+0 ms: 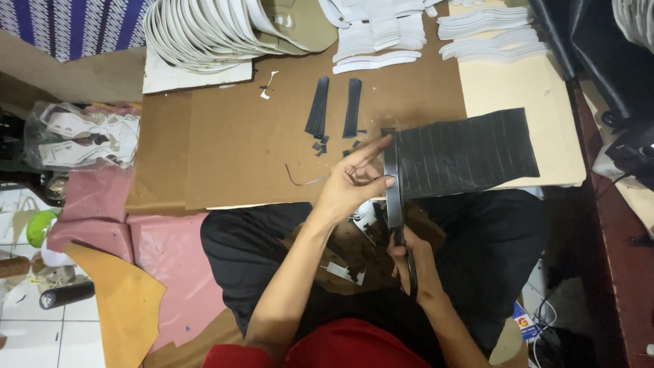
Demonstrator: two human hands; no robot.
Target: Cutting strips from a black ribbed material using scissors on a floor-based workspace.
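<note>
Pinching a narrow black strip [392, 194] at the lined black sheet's [463, 153] left edge, the left hand [351, 184] has its fingers closed on it. The right hand [409, 262] grips dark scissors [411, 269] just below (blades partly hidden). Sheet lies on brown cardboard tabletop [238, 146], w/ bare room to the left; white cut pieces [204, 31] crowd the far edge.

Black sheet [470, 151] is looking like matt faux leather, scored with lines. Cut strips [334, 107] are showing a slight sheen. Scissors [403, 240]: dark metal. Work board [252, 143] is reading as rough brown cardboard. White cutouts [204, 34]: smooth, stiff sheet.
</note>
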